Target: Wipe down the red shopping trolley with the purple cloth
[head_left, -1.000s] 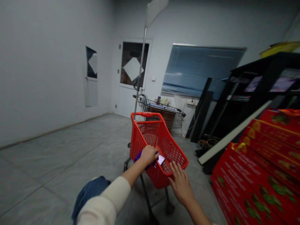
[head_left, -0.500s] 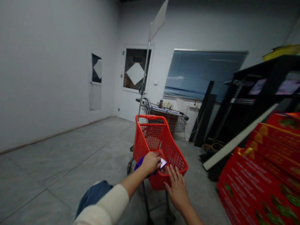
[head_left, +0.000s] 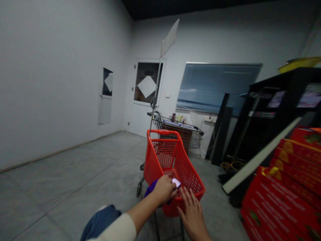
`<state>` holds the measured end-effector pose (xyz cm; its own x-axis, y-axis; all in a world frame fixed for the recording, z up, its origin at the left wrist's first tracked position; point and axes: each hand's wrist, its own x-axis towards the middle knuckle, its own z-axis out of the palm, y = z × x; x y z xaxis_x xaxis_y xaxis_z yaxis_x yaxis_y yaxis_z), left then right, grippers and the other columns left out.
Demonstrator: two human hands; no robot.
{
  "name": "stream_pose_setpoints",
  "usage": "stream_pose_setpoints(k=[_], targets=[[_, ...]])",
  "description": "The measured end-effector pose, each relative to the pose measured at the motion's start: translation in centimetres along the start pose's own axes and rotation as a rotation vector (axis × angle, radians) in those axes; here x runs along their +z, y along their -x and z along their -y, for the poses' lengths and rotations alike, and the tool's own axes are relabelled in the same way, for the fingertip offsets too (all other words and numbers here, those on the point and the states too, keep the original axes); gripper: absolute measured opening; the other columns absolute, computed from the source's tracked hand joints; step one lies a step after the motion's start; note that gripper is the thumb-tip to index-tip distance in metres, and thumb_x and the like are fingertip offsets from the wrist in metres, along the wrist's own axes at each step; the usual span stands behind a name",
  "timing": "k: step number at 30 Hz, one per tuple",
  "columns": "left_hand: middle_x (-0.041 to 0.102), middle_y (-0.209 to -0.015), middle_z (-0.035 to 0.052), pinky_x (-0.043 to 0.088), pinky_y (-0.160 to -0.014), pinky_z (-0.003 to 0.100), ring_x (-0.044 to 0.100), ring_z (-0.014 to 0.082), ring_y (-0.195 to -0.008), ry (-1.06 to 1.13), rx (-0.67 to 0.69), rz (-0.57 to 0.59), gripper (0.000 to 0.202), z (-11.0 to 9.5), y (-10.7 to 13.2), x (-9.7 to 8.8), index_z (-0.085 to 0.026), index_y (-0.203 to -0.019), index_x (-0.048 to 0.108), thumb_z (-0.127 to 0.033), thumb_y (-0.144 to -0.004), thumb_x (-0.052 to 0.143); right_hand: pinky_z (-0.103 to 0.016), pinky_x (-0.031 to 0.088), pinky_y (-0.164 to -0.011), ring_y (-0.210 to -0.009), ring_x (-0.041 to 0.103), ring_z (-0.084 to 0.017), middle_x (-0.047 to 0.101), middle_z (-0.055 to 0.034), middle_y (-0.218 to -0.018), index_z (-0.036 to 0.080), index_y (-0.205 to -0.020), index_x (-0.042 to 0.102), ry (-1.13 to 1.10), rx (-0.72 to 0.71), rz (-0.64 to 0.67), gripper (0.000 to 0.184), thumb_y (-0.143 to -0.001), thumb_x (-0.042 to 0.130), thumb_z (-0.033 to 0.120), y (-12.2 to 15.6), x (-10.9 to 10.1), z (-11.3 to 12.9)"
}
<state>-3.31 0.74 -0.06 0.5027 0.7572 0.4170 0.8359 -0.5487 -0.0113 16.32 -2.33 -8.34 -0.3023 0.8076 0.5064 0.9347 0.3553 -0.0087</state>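
A red plastic shopping cart (head_left: 190, 167) stands right in front of me, its near rim under my hands. My left hand (head_left: 164, 189) is closed at the left of this rim, its fingers round the edge of a small flat phone (head_left: 176, 182) with a bright, pale screen. Purple cloth (head_left: 150, 188) shows beneath that hand and wrist; whether the hand grips it too is hidden. My right hand (head_left: 192, 211) lies open at the near rim, fingers stretched forward, just right of the phone and holding nothing.
A pole with a white flag (head_left: 170, 38) rises by the cart's far handle. Behind stands a dark wire cart (head_left: 197, 139) with goods on it. Stacked red boxes (head_left: 273, 201), a leaning pale board (head_left: 260, 157) and a black rack (head_left: 283, 80) line the right. A white door (head_left: 140, 117) is at the back.
The view has tilted up slightly, so the cart and room sit lower in the picture. Both hands keep their places at the cart's rim, and the phone stays by the left hand.
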Motion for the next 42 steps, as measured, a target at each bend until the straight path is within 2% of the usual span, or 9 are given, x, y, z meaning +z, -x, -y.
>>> stream_pose_setpoints(k=[3,8,14,19,28,33,36,39,42], targets=[[0.070,-0.087,0.0091,0.045,-0.082,0.034,0.062,0.0213,-0.087,-0.008,0.002,0.031,0.028,1.7,-1.2,-0.7,-0.018,-0.089,0.071,-0.039,-0.091,0.053,-0.048,0.035,-0.113,-0.145,0.028,-0.026,0.034,0.0001,-0.157,0.030,-0.151,0.032,0.006,0.000,-0.010,0.063,-0.094,0.041,0.055,-0.1,0.3,-0.1],[0.071,-0.088,0.0091,0.045,-0.083,0.033,0.064,0.0199,-0.087,-0.004,-0.149,0.039,0.031,4.0,-2.7,-1.7,-0.018,-0.089,0.071,-0.040,-0.093,0.049,-0.047,0.036,-0.112,-0.145,0.028,-0.027,0.032,-0.0007,-0.157,0.030,-0.151,0.032,0.009,0.005,-0.029,0.064,-0.094,0.041,0.056,-0.2,1.0,0.0],[0.070,-0.091,0.0090,0.044,-0.085,0.035,0.061,0.0220,-0.092,0.025,-0.118,-0.007,0.027,1.0,-0.8,0.1,-0.019,-0.091,0.071,-0.039,-0.091,0.053,-0.048,0.035,-0.112,-0.146,0.027,-0.027,0.034,-0.0021,-0.157,0.030,-0.151,0.034,-0.007,0.013,-0.054,0.063,-0.093,0.042,0.054,-0.1,1.4,0.1],[0.068,-0.091,0.0087,0.044,-0.086,0.035,0.059,0.0225,-0.093,0.030,-0.105,-0.029,0.027,-1.3,0.7,1.2,-0.020,-0.094,0.071,-0.039,-0.091,0.053,-0.046,0.036,-0.110,-0.144,0.030,-0.026,0.037,-0.0034,-0.155,0.030,-0.150,0.035,-0.010,0.027,-0.040,0.061,-0.094,0.041,0.053,0.1,0.5,0.3],[0.069,-0.092,0.0083,0.043,-0.086,0.033,0.060,0.0203,-0.092,0.070,-0.173,-0.002,0.030,3.6,-1.4,-1.7,-0.019,-0.094,0.071,-0.040,-0.094,0.050,-0.048,0.039,-0.105,-0.141,0.034,-0.029,0.042,-0.0063,-0.152,0.028,-0.150,0.036,-0.018,0.085,-0.040,0.062,-0.094,0.039,0.056,-0.1,-0.1,2.5],[0.069,-0.092,0.0081,0.044,-0.087,0.033,0.060,0.0203,-0.093,0.065,-0.200,-0.016,0.029,2.9,-0.6,-1.5,-0.019,-0.093,0.071,-0.039,-0.094,0.050,-0.049,0.039,-0.105,-0.142,0.031,-0.030,0.039,-0.0067,-0.154,0.026,-0.151,0.035,-0.015,0.112,-0.040,0.064,-0.094,0.039,0.056,-0.5,0.4,3.8],[0.068,-0.091,0.0078,0.044,-0.090,0.035,0.059,0.0213,-0.095,0.064,-0.176,-0.039,0.021,1.1,0.9,0.1,-0.020,-0.091,0.071,-0.035,-0.090,0.056,-0.049,0.038,-0.105,-0.140,0.035,-0.030,0.042,-0.0048,-0.152,0.030,-0.149,0.038,-0.022,0.059,-0.014,0.061,-0.094,0.039,0.057,-1.0,0.5,3.0],[0.067,-0.092,0.0070,0.044,-0.093,0.037,0.058,0.0212,-0.095,0.075,-0.201,-0.111,0.018,-0.3,2.0,1.7,-0.021,-0.092,0.070,-0.033,-0.089,0.058,-0.048,0.036,-0.108,-0.135,0.043,-0.027,0.049,-0.0029,-0.147,0.033,-0.145,0.044,-0.025,0.002,0.031,0.056,-0.094,0.039,0.055,-1.7,0.2,0.5],[0.066,-0.093,0.0064,0.045,-0.091,0.037,0.057,0.0213,-0.095,0.079,-0.212,-0.153,0.015,-0.5,2.1,2.4,-0.021,-0.091,0.070,-0.033,-0.088,0.061,-0.049,0.036,-0.108,-0.133,0.045,-0.027,0.053,-0.0051,-0.143,0.030,-0.142,0.050,0.006,0.068,0.018,0.055,-0.094,0.038,0.054,-2.1,-0.3,-2.2]])
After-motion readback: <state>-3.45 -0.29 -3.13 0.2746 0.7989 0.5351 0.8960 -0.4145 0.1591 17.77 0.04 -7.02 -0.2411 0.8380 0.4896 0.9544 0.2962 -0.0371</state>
